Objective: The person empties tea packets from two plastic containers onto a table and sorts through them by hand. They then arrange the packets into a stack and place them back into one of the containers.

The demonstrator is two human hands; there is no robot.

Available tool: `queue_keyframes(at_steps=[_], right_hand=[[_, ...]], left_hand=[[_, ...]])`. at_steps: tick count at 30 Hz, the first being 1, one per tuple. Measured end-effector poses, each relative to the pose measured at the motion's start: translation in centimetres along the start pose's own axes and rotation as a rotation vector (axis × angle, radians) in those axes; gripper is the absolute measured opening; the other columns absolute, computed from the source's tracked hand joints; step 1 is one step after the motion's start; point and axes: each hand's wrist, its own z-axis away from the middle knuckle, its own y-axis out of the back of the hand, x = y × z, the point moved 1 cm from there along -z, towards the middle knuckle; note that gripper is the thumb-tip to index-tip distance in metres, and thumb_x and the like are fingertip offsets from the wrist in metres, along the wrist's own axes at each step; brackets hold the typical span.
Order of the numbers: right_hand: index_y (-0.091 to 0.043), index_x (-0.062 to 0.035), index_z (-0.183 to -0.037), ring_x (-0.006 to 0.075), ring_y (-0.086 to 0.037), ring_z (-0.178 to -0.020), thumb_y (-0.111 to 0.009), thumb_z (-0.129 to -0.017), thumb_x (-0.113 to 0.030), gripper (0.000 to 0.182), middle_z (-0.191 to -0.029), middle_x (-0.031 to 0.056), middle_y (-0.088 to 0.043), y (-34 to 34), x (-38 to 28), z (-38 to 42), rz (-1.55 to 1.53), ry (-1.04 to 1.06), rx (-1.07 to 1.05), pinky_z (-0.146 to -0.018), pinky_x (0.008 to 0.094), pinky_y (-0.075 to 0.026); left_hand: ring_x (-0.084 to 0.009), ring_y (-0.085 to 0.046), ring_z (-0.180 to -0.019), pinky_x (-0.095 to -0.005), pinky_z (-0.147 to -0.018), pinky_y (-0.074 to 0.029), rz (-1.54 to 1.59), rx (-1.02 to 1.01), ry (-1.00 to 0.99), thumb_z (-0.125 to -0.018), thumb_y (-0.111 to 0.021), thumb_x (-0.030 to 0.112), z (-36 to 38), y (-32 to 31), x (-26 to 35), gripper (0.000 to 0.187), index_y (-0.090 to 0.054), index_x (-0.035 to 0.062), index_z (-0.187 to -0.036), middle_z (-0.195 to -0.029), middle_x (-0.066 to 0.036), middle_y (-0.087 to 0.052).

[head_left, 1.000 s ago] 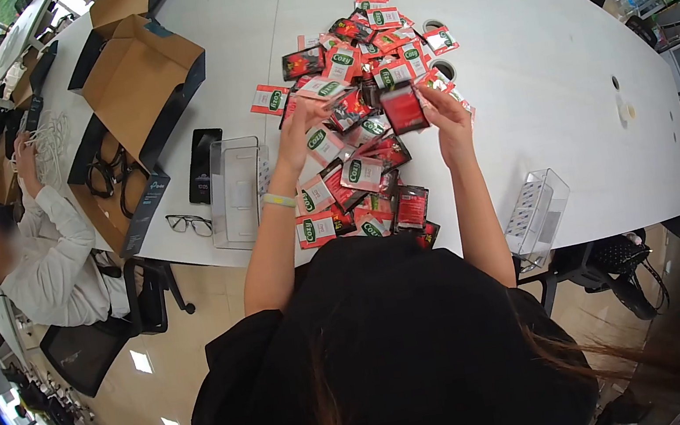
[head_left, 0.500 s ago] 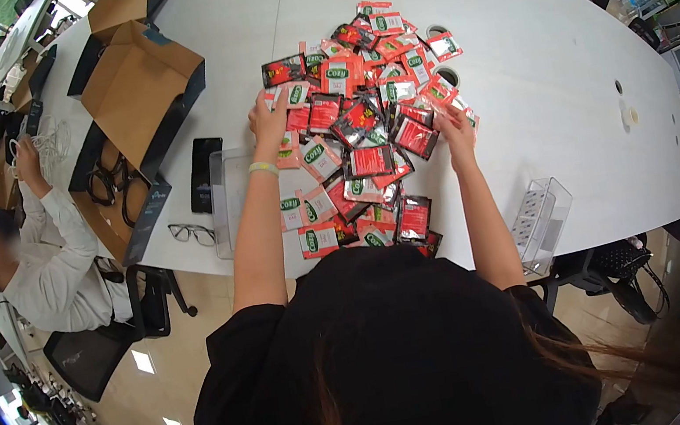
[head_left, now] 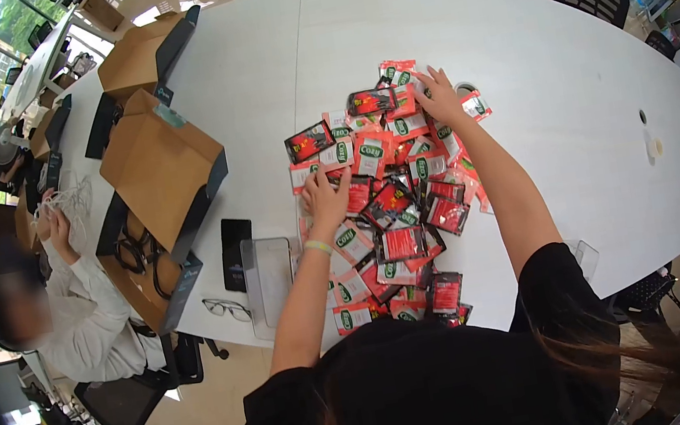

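Note:
A heap of several red, black and white sachets (head_left: 396,203) lies spread on the white table (head_left: 552,90) in front of me. My left hand (head_left: 327,195) rests flat on the sachets at the heap's left side, fingers spread, a pale band on its wrist. My right hand (head_left: 437,96) reaches to the heap's far right edge, fingers apart on the sachets there. Neither hand has a sachet lifted off the table.
A clear plastic tray (head_left: 268,277), a black phone (head_left: 236,253) and glasses (head_left: 227,307) lie left of the heap. Open cardboard boxes (head_left: 159,165) stand further left. A seated person in white (head_left: 76,316) handles white cords. Another clear tray (head_left: 585,255) sits at the right edge.
My right hand let go of a dark sachet held up a second ago, then stretched to the heap's far edge. My left hand came down onto the heap's left side. The view tilted further over the table.

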Motion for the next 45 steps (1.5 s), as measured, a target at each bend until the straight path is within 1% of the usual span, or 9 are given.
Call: queue_keyframes(at_steps=[10,13,17,20,25,28,30,38,45], right_hand=[[-0.045,-0.0139,-0.123,0.0321,-0.038,-0.118,-0.043,-0.08,-0.048,0.055,-0.125,0.0138,-0.045,-3.2,-4.3,0.2,0.186,0.056,-0.132,-0.093,0.0392,-0.036],[-0.052,-0.0063,-0.115,0.0246,-0.057,-0.08,-0.046,-0.081,-0.048,0.054,-0.081,0.0111,-0.061,-1.2,-7.2,3.9,-0.196,0.044,-0.205,-0.07,0.0354,-0.043],[-0.059,-0.0037,-0.103,0.0121,-0.052,-0.066,-0.051,-0.082,-0.042,0.044,-0.073,0.0069,-0.059,0.6,-7.1,7.2,-0.613,-0.144,-0.312,-0.061,0.0264,-0.042],[-0.061,-0.0034,-0.1,0.0167,-0.057,-0.071,-0.051,-0.082,-0.041,0.043,-0.08,0.0108,-0.062,3.4,-4.1,6.2,-0.592,-0.29,-0.14,-0.065,0.0284,-0.044],[-0.049,-0.0123,-0.12,0.0364,-0.036,-0.119,-0.044,-0.081,-0.051,0.055,-0.128,0.0152,-0.042,4.3,4.2,4.3,0.254,-0.235,0.156,-0.094,0.0485,-0.031],[-0.039,-0.0162,-0.128,0.0385,-0.016,-0.129,-0.04,-0.08,-0.056,0.063,-0.14,0.0103,-0.025,2.4,4.3,5.9,0.268,-0.445,-0.118,-0.099,0.0588,-0.014],[-0.038,-0.0152,-0.129,0.0389,-0.015,-0.129,-0.038,-0.082,-0.055,0.061,-0.141,0.0099,-0.023,2.2,1.7,7.6,0.206,-0.338,-0.166,-0.1,0.0594,-0.008],[-0.052,-0.0077,-0.112,0.0354,-0.033,-0.121,-0.052,-0.08,-0.036,0.043,-0.127,0.0135,-0.043,1.4,-2.7,13.7,-0.008,-0.153,-0.109,-0.098,0.052,-0.024],[-0.045,0.0014,-0.115,0.0334,-0.048,-0.104,-0.052,-0.08,-0.026,0.045,-0.112,0.0209,-0.049,0.3,-7.2,16.6,-0.283,-0.243,0.06,-0.089,0.0392,-0.038]], left_hand=[[-0.0361,-0.036,-0.113,-0.0394,-0.096,-0.027,0.383,-0.106,-0.029,-0.083,-0.048,0.046,-2.4,-1.0,-1.3,0.067,-0.033,-0.0026,-0.126,-0.12,-0.025,-0.039],[-0.0281,-0.038,-0.114,-0.0373,-0.088,-0.036,0.625,-0.219,0.094,-0.084,-0.045,0.05,-1.5,-0.3,-0.5,0.065,-0.03,0.0047,-0.129,-0.12,-0.019,-0.042],[-0.0159,-0.052,-0.094,-0.0296,-0.072,-0.044,0.948,-0.413,0.293,-0.085,-0.043,0.051,-0.1,0.4,0.2,0.061,-0.028,0.0112,-0.129,-0.112,-0.011,-0.048],[-0.0156,-0.056,-0.084,-0.0291,-0.072,-0.045,0.841,-0.572,0.261,-0.084,-0.045,0.049,-1.1,3.2,1.1,0.061,-0.031,0.0089,-0.128,-0.105,-0.012,-0.053],[-0.0364,-0.047,-0.107,-0.0445,-0.089,-0.038,-0.024,-0.05,-0.306,-0.08,-0.05,0.051,-8.6,4.7,2.3,0.065,-0.039,0.0042,-0.124,-0.118,-0.017,-0.047],[-0.0447,-0.025,-0.123,-0.0567,-0.096,-0.023,-0.24,0.11,-0.243,-0.077,-0.046,0.059,-10.4,3.6,4.7,0.075,-0.033,0.0081,-0.13,-0.133,-0.021,-0.03],[-0.0481,0.001,-0.127,-0.0644,-0.096,-0.003,-0.194,-0.211,-0.074,-0.078,-0.04,0.061,-11.1,1.2,4.6,0.076,-0.027,0.0118,-0.134,-0.141,-0.022,-0.01],[-0.0384,-0.018,-0.125,-0.0647,-0.089,-0.016,-0.025,-0.079,-0.076,-0.083,-0.036,0.056,-0.9,-1.8,5.2,0.065,-0.033,0.0124,-0.131,-0.137,-0.023,-0.021],[-0.03,-0.043,-0.109,-0.0348,-0.093,-0.034,0.518,-0.13,0.01,-0.084,-0.04,0.054,-1.5,-3.6,2.2,0.072,-0.033,-0.0025,-0.127,-0.118,-0.023,-0.041]])
